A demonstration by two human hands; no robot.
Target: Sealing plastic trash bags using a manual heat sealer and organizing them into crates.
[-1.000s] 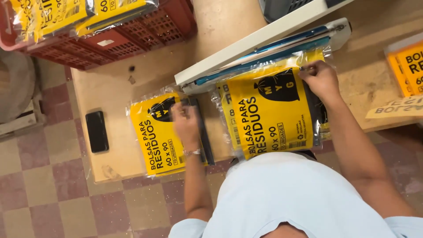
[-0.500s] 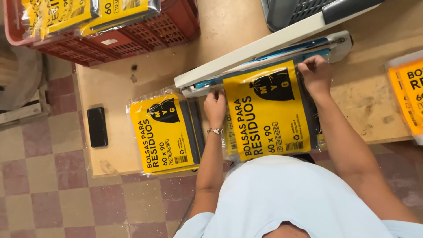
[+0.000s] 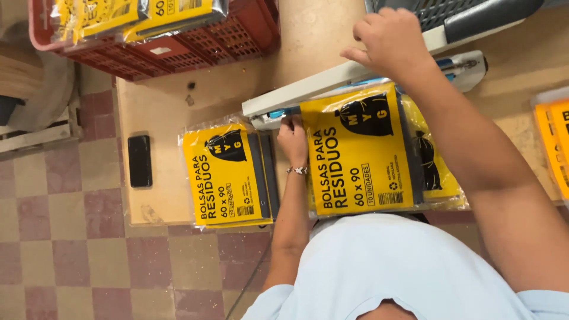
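Observation:
A flat yellow bag package (image 3: 361, 148) in clear wrap lies on the wooden table (image 3: 160, 106), its top edge under the white arm of a heat sealer (image 3: 308, 89). My left hand (image 3: 293, 139), with a bracelet at the wrist, pinches the package's upper left corner at the sealer's jaw. My right hand (image 3: 391, 44) rests on top of the sealer arm, fingers curled over it. A second, similar package (image 3: 435, 160) peeks out from beneath the first on the right.
Another yellow package (image 3: 228, 175) lies to the left near the table's front edge. A black phone (image 3: 140, 160) sits at the table's left side. A red crate (image 3: 237, 35) with more packages stands at the back left. An orange-yellow pack (image 3: 554, 142) lies at far right.
My left hand left the left-hand package and took the corner of the middle one. My right hand rose from the package's far corner onto the sealer arm.

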